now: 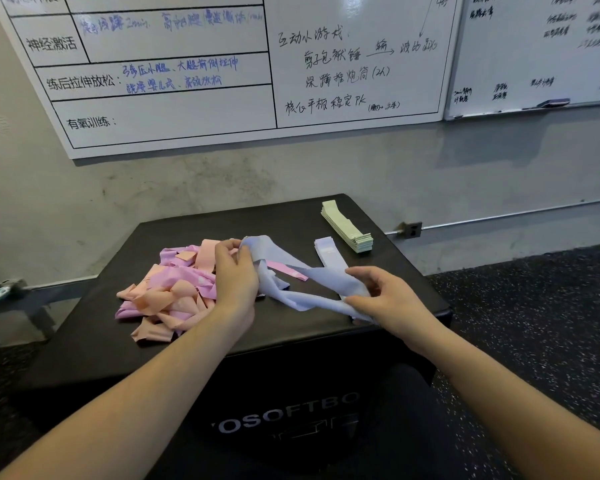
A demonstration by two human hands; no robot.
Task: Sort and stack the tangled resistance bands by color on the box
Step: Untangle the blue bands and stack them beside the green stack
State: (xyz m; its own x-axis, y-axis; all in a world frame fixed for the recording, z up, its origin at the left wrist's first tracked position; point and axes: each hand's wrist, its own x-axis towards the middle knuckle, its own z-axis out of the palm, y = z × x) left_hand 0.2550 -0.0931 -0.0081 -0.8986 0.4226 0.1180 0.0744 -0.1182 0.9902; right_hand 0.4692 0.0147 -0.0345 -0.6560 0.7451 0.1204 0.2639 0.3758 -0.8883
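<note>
Untangling step, it seems: left hand (236, 271) pinching one end of the pale lilac stretchy resistance band (291, 285), right hand (383, 294) gripping the other end, just above the black padded box (125, 341). Next probably: pull flat, lay on the lilac stack (329, 254) beside the pale green stack (347, 226). Thin, wrinkled, twisted; pink and peach tangled pile (174, 289) still unsorted at left.

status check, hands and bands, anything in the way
Left hand and right hand both grip one lavender band. Green stack done, lavender stack started. Pink band lies under it; tangled pile remains.
</note>
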